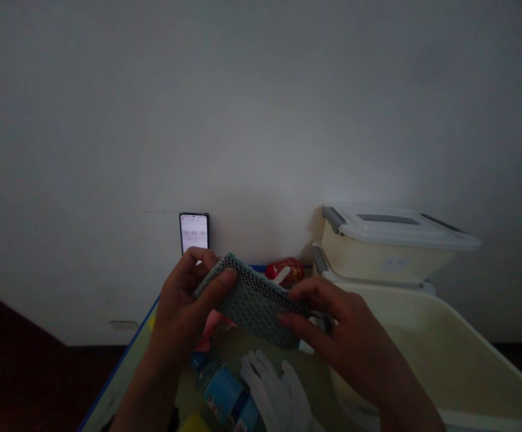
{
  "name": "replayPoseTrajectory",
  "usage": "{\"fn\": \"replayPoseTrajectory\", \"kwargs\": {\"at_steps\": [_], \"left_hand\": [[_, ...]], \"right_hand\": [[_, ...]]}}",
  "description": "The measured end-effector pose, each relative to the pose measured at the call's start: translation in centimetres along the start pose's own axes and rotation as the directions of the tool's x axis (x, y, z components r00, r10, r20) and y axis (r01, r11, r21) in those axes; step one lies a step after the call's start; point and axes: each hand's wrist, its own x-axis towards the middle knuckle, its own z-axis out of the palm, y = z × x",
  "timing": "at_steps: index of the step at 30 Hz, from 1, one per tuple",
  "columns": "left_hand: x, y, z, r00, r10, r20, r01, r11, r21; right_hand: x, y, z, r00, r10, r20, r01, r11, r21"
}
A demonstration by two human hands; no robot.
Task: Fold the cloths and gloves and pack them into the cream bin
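A grey-green textured cloth point(256, 306) with a dark checked band along its upper edge is stretched between my two hands, above the table. My left hand point(189, 300) pinches its left corner, thumb in front and fingers behind. At the right end my right hand point(328, 324) grips it between thumb and fingers. Below the cloth lie a white glove point(279, 390) and a plastic bottle point(229, 396) with a blue label. Something pink point(211, 327), perhaps fabric, shows partly behind my left hand.
A phone point(194, 231) with a running timer leans on the wall. A red can-like item point(288, 270) lies at the table's back. To the right are a lidded white bin point(387, 252) and an open white tub point(450, 324). The table point(130, 366) has a blue edge.
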Motion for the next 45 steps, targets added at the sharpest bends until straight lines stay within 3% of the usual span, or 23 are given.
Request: {"fn": "replayPoseTrajectory", "kwargs": {"at_steps": [4, 9, 14, 20, 24, 30, 34, 38, 45], "left_hand": [[0.2, -0.2, 0.0, 0.999, -0.026, 0.021, 0.027, 1.000, -0.009], [0.0, -0.5, 0.5, 0.987, -0.108, 0.116, 0.101, 0.992, 0.070], [0.3, -0.8, 0.2, 0.974, -0.138, 0.181, 0.115, 0.985, 0.129], [0.9, -0.9, -0.7, 0.991, -0.049, 0.123, 0.036, 0.994, 0.104], [0.9, -0.9, -0.8, 0.997, -0.069, 0.037, 0.066, 0.996, 0.058], [1.1, -1.2, -0.9, 0.992, -0.111, 0.053, 0.112, 0.994, -0.013], [1.1, -1.1, -0.7, 0.995, -0.102, -0.009, 0.102, 0.995, 0.023], [1.1, -0.9, -0.3, 0.996, -0.088, -0.018, 0.089, 0.992, 0.088], [0.6, -0.7, 0.1, 0.991, -0.121, 0.047, 0.117, 0.989, 0.089]], "right_hand": [[0.1, 0.2, 0.2, 0.995, 0.081, 0.055, -0.091, 0.974, 0.206], [0.3, 0.3, 0.4, 0.989, 0.053, 0.141, -0.051, 0.999, -0.018], [0.6, 0.3, 0.1, 0.988, 0.061, 0.142, -0.037, 0.986, -0.163], [0.3, 0.1, -1.2, 0.965, 0.036, 0.260, -0.011, 0.995, -0.100], [0.0, 0.1, -2.2, 0.953, 0.018, 0.303, 0.015, 0.994, -0.108], [-0.3, 0.4, -3.2, 0.958, -0.006, 0.288, 0.025, 0.998, -0.064], [-0.4, 0.6, -3.3, 0.969, 0.003, 0.246, 0.020, 0.996, -0.087], [-0.4, 0.7, -2.7, 0.989, 0.020, 0.144, -0.002, 0.992, -0.125], [-0.3, 0.7, -0.8, 0.978, 0.052, 0.201, -0.025, 0.991, -0.135]]}}
